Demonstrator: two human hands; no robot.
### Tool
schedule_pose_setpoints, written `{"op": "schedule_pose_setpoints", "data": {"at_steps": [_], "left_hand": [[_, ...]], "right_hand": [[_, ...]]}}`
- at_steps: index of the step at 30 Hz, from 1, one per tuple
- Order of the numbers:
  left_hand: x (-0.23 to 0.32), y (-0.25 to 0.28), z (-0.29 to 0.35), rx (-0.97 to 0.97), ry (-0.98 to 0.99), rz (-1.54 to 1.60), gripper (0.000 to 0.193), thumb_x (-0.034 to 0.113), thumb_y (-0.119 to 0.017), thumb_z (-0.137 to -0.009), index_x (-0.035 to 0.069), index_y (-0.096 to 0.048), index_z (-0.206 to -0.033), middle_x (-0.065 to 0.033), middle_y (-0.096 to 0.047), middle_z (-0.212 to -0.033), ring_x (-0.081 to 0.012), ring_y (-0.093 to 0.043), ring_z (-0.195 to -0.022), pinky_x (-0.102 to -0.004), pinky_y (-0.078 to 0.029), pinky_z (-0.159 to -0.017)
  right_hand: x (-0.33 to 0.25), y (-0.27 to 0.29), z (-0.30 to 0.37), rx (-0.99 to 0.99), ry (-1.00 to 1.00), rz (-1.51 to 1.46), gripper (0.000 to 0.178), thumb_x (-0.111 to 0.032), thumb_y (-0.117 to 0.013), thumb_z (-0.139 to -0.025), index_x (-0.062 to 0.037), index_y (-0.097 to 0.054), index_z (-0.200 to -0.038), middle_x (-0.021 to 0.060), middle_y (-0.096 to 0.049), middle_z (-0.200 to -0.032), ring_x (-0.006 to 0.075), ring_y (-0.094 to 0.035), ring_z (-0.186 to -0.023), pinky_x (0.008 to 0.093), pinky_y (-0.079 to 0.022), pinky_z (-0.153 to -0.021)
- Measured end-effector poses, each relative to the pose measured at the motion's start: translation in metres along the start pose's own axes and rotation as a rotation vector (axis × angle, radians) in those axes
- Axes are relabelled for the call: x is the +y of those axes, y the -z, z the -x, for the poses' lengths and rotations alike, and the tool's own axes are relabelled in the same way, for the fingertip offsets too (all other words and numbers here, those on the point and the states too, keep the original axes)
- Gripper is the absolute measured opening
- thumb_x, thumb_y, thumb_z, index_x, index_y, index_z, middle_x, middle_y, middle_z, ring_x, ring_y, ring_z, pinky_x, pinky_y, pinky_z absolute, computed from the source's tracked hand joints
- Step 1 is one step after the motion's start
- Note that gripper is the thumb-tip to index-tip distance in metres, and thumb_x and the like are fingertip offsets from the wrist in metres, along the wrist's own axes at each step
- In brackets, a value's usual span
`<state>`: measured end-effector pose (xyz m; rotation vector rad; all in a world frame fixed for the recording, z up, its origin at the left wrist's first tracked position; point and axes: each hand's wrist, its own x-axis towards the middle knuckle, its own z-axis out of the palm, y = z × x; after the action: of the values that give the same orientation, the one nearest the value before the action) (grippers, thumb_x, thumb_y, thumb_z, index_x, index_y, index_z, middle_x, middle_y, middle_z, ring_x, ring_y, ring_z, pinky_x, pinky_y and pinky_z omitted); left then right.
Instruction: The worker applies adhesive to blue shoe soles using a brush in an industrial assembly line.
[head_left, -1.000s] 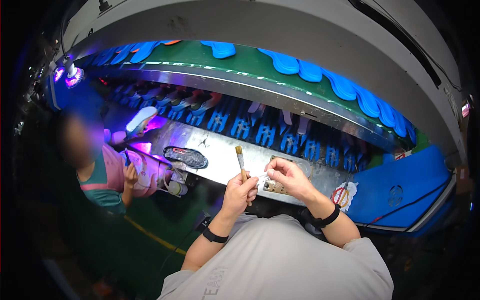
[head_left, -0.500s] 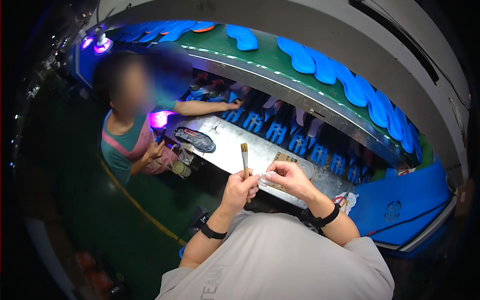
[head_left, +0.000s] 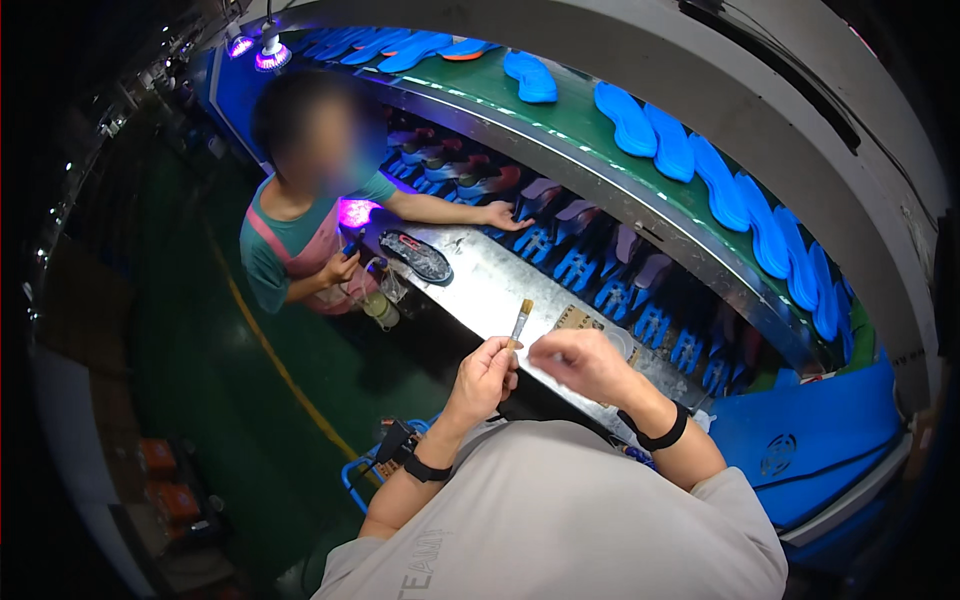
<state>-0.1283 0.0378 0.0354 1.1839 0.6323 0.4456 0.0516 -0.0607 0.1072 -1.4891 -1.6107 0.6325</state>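
Note:
My left hand point(head_left: 482, 382) is closed around the handle of a paintbrush point(head_left: 522, 316), its pale bristles pointing up and away from me. Close by on the right, my right hand point(head_left: 590, 365) has its fingers curled and slightly blurred; what they hold, if anything, is hidden. Both hands are over the near edge of a narrow metal bench point(head_left: 485, 290). Beyond my right hand lie a piece of brown cardboard point(head_left: 573, 318) and a round translucent dish or lid point(head_left: 622, 343), both partly covered.
Farther left on the bench lies a dark shoe sole point(head_left: 415, 257). A co-worker point(head_left: 300, 235) in a pink apron reaches toward a row of shoe parts on blue holders point(head_left: 575, 270). Above, blue insoles point(head_left: 715, 185) line a green belt. A blue panel point(head_left: 820, 430) stands at right.
My right hand has moved slightly away from my left, and the white scrap between them no longer shows. The brush has tilted to the right. The co-worker's reaching hand has opened.

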Motion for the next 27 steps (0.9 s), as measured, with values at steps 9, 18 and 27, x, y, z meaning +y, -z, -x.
{"op": "schedule_pose_setpoints", "data": {"at_steps": [9, 18, 27], "left_hand": [[0.010, -0.015, 0.006, -0.040, -0.108, -0.177, 0.019, 0.013, -0.053, -0.102, 0.000, -0.066, -0.108, 0.0000, -0.063, -0.079, -0.0036, -0.054, -0.061, -0.0194, -0.041, -0.052], [0.017, -0.014, 0.006, -0.100, -0.064, 0.051, 0.027, 0.023, -0.053, -0.105, -0.001, -0.066, -0.107, -0.0021, -0.063, -0.083, -0.0055, -0.054, -0.062, -0.0190, -0.041, -0.053], [0.017, -0.017, -0.002, -0.083, 0.047, -0.009, 0.027, 0.024, -0.061, -0.102, -0.001, -0.072, -0.106, -0.0001, -0.063, -0.077, -0.0042, -0.052, -0.058, -0.0190, -0.040, -0.051]], "right_hand": [[0.012, -0.002, -0.025, 0.362, -0.004, 0.106, 0.006, -0.006, -0.073, -0.084, -0.0038, -0.070, -0.089, 0.0105, -0.070, -0.081, 0.0234, -0.067, -0.068, 0.0313, -0.052, -0.063], [0.034, -0.005, -0.017, 0.293, -0.295, -0.313, 0.014, -0.014, -0.073, -0.090, -0.0006, -0.071, -0.093, 0.0011, -0.068, -0.076, 0.0061, -0.061, -0.070, 0.0240, -0.048, -0.061], [0.030, 0.003, -0.019, 0.254, -0.341, -0.388, 0.016, -0.016, -0.073, -0.090, 0.0007, -0.073, -0.092, -0.0009, -0.067, -0.073, 0.0042, -0.059, -0.068, 0.0222, -0.047, -0.060]]}}
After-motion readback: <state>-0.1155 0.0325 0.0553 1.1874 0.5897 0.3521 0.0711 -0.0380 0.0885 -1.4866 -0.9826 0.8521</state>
